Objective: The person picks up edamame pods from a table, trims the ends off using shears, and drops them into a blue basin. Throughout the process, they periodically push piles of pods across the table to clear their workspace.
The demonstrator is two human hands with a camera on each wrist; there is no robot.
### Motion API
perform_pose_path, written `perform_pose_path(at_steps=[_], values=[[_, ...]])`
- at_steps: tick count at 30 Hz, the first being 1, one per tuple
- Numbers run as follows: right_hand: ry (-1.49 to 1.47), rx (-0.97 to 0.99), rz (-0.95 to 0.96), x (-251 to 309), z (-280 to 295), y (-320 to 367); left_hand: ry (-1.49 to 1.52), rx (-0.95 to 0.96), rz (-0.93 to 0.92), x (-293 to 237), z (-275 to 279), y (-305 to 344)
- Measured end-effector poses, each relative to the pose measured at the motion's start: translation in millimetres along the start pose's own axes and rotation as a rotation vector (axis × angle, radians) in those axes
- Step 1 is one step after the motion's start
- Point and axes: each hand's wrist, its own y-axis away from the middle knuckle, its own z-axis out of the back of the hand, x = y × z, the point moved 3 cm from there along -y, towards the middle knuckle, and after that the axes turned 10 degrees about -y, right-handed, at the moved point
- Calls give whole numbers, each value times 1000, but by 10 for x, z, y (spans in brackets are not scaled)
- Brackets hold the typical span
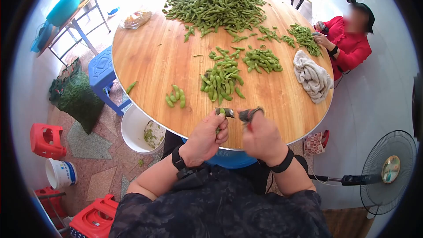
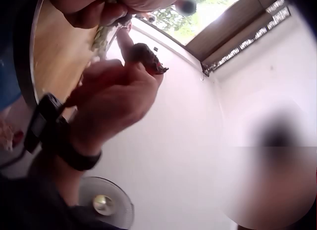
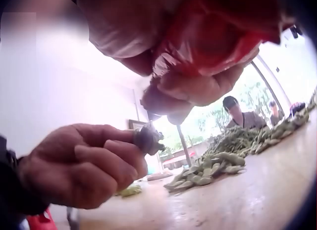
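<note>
In the head view my left hand point(image 1: 206, 137) pinches a green pod point(image 1: 222, 111) above the table's near edge, a dark wrap around its thumb tip. To its right, my right hand point(image 1: 265, 140) is curled, with a dark wrap point(image 1: 250, 114) on the thumb. The right wrist view has a glossy red object point(image 3: 213, 39) gripped in the right hand's fingers; its full shape is hidden. The two hands are apart. Beyond them lie a small pile of pods point(image 1: 222, 79) and another point(image 1: 262, 60), with a few loose pods point(image 1: 176, 94) at the left.
A large pod heap point(image 1: 216, 6) covers the table's far part. A cloth point(image 1: 312, 77) lies at the right, near a person in red point(image 1: 352, 46). A white bucket point(image 1: 136, 128) stands below the left edge; a fan point(image 1: 390, 169) is at the right.
</note>
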Motion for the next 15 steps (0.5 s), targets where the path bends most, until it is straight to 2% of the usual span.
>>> perform_pose_path(at_steps=[1,3,4,5,6,7,8,9,12,15], values=[[-76,-107,-48,-53,66,-1,0,-2,-1,1,-11,20],[-155,-115,-61,-95,139,-2,-299,39,-111,-26,-66,66],[-366,-26,-257,-116,143,2,-300,42,-106,-17,-52,80],[-576,64,-453,-130,133,19,-456,70,-154,-27,-31,101],[-576,62,-457,-118,162,22,-611,98,-203,-29,-32,117],[-646,152,-534,-116,151,37,-611,100,-198,-25,-49,127],[-714,242,-611,-111,135,54,-743,84,-298,-66,-94,148],[-715,240,-616,-100,143,57,-874,67,-398,-91,-125,164],[-753,343,-659,-85,109,82,-1003,103,-495,-18,-62,120],[-709,388,-650,-91,97,93,-1096,97,-493,-49,-67,133]])
